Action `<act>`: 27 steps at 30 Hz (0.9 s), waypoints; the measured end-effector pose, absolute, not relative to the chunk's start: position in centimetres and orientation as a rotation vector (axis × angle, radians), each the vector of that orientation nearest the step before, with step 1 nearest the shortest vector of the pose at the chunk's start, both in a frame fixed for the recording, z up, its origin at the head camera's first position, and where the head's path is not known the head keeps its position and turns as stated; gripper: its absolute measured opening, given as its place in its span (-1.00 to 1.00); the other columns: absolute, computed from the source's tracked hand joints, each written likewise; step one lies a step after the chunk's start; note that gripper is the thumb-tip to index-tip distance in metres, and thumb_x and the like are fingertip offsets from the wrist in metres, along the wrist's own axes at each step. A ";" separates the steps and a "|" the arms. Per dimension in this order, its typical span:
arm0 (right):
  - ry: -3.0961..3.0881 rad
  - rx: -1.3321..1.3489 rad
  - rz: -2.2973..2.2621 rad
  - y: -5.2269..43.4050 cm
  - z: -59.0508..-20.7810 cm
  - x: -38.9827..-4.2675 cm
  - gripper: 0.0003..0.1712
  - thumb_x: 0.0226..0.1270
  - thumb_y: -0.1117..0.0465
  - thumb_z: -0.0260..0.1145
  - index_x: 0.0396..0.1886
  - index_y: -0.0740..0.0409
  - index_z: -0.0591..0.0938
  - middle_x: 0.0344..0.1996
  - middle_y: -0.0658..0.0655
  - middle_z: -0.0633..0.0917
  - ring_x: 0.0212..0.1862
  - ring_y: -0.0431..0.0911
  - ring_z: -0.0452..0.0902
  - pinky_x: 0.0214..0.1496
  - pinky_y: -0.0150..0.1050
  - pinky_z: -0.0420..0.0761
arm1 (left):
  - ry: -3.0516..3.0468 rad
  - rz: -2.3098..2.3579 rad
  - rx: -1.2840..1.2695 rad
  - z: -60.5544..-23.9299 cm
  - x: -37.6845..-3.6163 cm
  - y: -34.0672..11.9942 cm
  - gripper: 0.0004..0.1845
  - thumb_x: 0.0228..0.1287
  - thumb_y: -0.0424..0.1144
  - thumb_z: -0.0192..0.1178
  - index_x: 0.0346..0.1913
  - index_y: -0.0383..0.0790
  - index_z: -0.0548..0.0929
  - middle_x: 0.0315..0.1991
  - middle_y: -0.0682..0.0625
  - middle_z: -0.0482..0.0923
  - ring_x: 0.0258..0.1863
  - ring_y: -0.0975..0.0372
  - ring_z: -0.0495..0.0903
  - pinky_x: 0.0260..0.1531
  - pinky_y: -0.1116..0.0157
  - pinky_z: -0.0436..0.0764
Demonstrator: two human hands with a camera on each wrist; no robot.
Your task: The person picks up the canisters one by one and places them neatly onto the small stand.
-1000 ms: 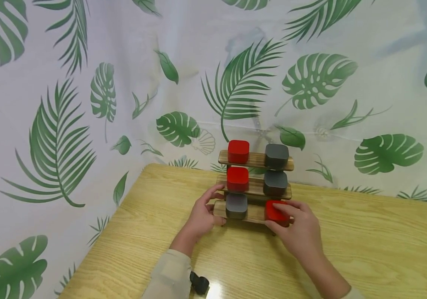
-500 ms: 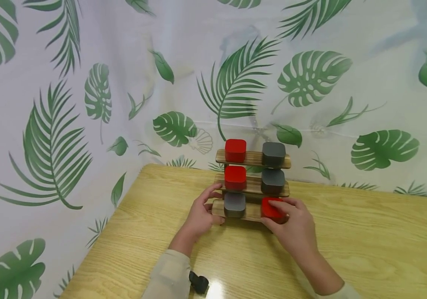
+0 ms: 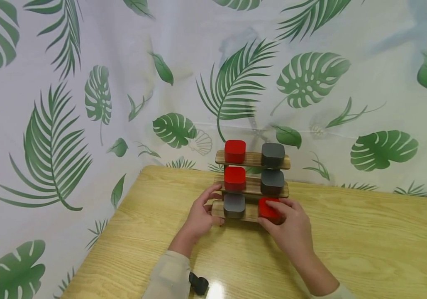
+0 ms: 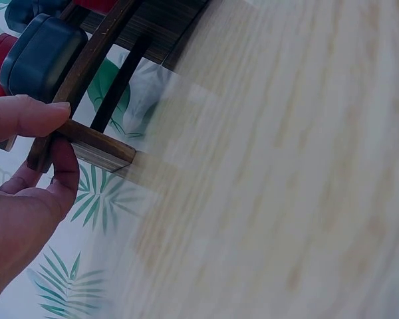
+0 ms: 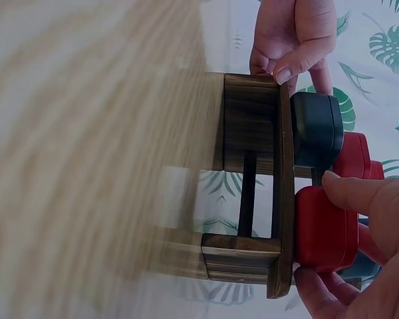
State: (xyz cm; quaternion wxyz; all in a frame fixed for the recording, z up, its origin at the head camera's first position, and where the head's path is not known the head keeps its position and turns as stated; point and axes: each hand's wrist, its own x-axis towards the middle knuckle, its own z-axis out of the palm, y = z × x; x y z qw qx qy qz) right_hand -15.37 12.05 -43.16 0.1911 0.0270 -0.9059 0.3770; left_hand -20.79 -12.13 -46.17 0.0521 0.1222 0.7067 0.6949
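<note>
A three-tier wooden rack [image 3: 252,212] stands on the table near the wall, small rounded boxes on every tier. My left hand [image 3: 199,215] pinches the left end of the bottom shelf; the left wrist view shows thumb above and fingers [image 4: 65,174] below the board. At the right of that shelf, my right hand [image 3: 294,227] grips a red box [image 5: 324,229] between thumb and fingers. A grey box [image 3: 234,205] sits on the same shelf at the left. Both upper tiers carry a red box [image 3: 235,178] at left and a grey box [image 3: 272,182] at right.
Behind the rack hangs a white cloth [image 3: 183,87] printed with green leaves, which also runs along the table's left side. A small black object [image 3: 199,284] shows beside the left sleeve. The wooden table [image 3: 366,241] stretches to the right.
The right hand has slid the red box slightly left along the bottom shelf. My left hand keeps its hold on the shelf end. The head view has shifted a little.
</note>
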 end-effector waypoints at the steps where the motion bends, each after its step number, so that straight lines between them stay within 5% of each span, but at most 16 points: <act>1: -2.538 0.078 1.061 12.0 -43.1 -15.4 -0.46 -0.07 0.18 0.69 -0.01 0.14 0.78 0.01 0.27 0.58 0.04 0.21 0.51 -0.04 0.11 0.61 | 2.153 2.112 0.374 -46.2 -20.8 -12.1 0.03 -0.16 -0.85 0.24 0.44 -0.05 0.39 0.21 -0.28 0.38 -0.15 -0.09 0.54 -0.33 0.19 0.62; 13: -2.567 0.071 0.985 13.0 -43.3 -14.8 -0.26 -0.14 0.05 0.73 0.13 0.08 0.72 0.05 0.26 0.59 -0.10 0.14 0.59 -0.20 0.01 0.63 | 2.150 2.098 0.396 -46.7 -21.1 -12.0 0.09 -0.16 -0.85 0.27 0.45 0.09 0.39 0.20 -0.21 0.39 -0.12 -0.10 0.56 -0.30 0.14 0.65; 22: -2.382 0.169 0.803 14.4 -42.6 -14.0 -0.41 -0.04 -0.03 0.65 0.03 0.05 0.78 0.00 0.30 0.61 -0.09 0.19 0.60 -0.34 0.15 0.61 | 2.236 1.994 0.411 -46.1 -21.2 -12.1 0.12 -0.15 -0.84 0.20 0.49 0.14 0.35 0.32 -0.19 0.31 0.00 -0.11 0.50 -0.28 0.13 0.63; 27: -2.327 0.200 0.753 15.5 -41.9 -14.2 -0.44 0.10 0.02 0.56 0.11 0.10 0.72 0.05 0.31 0.58 -0.04 0.19 0.55 -0.38 0.18 0.58 | 2.595 1.790 0.420 -45.5 -20.9 -12.3 0.03 -0.05 -0.78 0.00 0.52 0.09 0.30 0.42 -0.10 0.25 0.17 -0.12 0.39 0.00 0.03 0.54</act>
